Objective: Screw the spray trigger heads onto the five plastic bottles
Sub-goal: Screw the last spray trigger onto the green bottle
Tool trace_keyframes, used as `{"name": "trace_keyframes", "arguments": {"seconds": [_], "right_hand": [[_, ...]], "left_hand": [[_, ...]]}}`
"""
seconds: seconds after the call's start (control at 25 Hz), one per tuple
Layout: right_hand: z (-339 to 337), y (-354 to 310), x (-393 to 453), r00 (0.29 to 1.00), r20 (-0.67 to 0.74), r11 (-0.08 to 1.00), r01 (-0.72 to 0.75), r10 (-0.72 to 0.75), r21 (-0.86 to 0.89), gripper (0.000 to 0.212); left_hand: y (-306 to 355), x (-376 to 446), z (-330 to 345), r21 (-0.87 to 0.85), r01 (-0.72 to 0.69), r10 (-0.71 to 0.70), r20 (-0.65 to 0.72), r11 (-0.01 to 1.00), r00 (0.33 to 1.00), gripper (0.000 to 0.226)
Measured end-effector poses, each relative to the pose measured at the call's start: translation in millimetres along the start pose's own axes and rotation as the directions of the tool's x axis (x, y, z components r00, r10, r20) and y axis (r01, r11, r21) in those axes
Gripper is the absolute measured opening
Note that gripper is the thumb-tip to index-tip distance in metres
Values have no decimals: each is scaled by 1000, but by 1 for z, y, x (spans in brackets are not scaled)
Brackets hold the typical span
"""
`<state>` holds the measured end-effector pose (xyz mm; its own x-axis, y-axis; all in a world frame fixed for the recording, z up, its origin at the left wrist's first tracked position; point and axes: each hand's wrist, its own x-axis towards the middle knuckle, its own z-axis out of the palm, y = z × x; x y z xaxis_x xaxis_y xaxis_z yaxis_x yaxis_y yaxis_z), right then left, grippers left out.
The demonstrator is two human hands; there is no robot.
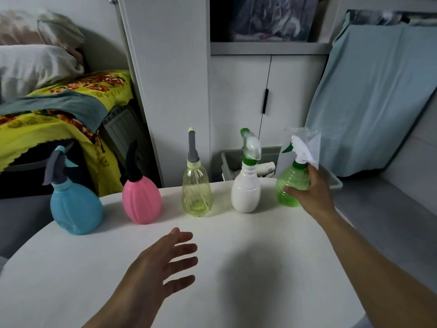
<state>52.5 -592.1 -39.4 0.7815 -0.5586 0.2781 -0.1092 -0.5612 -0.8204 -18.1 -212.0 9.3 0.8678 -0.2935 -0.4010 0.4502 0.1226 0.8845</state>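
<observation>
Five bottles stand in a row along the white table [236, 268], each with a trigger head on. At two o'clock the right hand [312, 192] grips the green bottle [292, 183]. At six o'clock the left hand [160, 263] hovers with fingers spread, holding nothing.

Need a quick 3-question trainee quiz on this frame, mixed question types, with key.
1. True or false: the left hand holds the pink bottle.
2. Which bottle is in the right hand's grip? A) blue bottle B) white bottle C) green bottle
3. Fill in: the bottle in the middle of the row on the white table is the ____ one.

Key: 1 false, it hovers open above the table. 2 C. 3 the clear yellow bottle.
</observation>
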Motion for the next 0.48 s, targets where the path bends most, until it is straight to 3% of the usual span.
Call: {"name": "trace_keyframes", "arguments": {"seconds": [0.28,0.48], "right_hand": [[4,1,-4,998,-56,999,-28,29,20,93],[-3,16,-15,995,7,994,-99,99,-41,124]], "left_hand": [[-6,-2,13,21,-25,25,0,999,1000,34],[3,-8,19,80,-36,37,-16,996,999,31]]}}
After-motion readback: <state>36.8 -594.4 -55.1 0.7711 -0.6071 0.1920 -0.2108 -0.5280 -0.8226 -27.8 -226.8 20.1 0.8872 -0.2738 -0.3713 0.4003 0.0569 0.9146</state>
